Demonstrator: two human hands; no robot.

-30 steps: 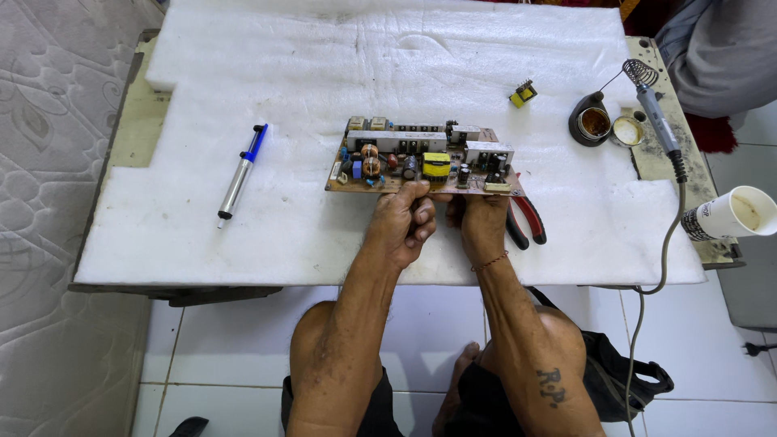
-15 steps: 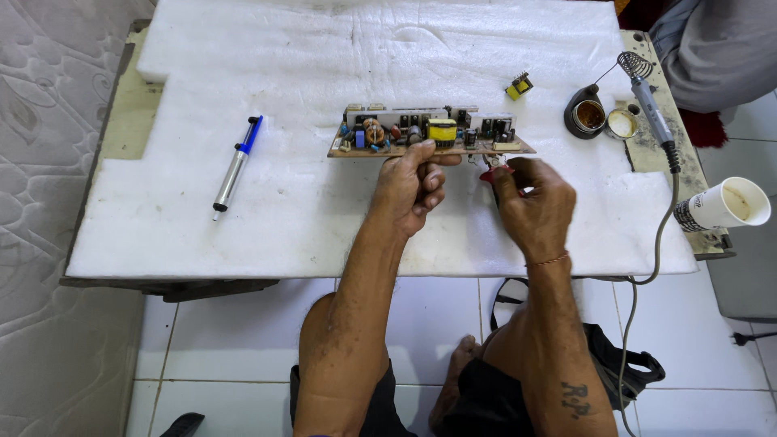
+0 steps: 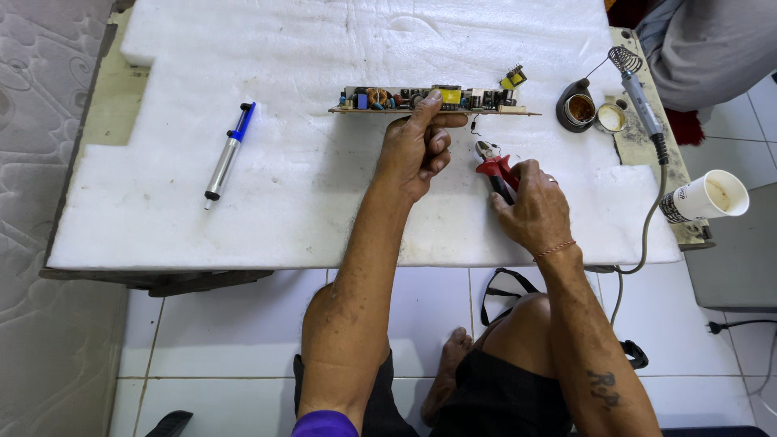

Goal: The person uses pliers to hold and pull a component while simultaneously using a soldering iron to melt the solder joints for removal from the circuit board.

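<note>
Both hands near the foam pad's (image 3: 243, 226) front edge: left hand (image 3: 417, 150) tilts circuit board (image 3: 429, 99).

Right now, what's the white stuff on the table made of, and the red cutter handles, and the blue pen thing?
The white sheet looks like soft foam: matte, dented, with thick cut edges. The cutter handles in the right hand look like red plastic or rubber sleeves over dark metal jaws. The desoldering pump seems a shiny metal tube with blue plastic parts.
</note>
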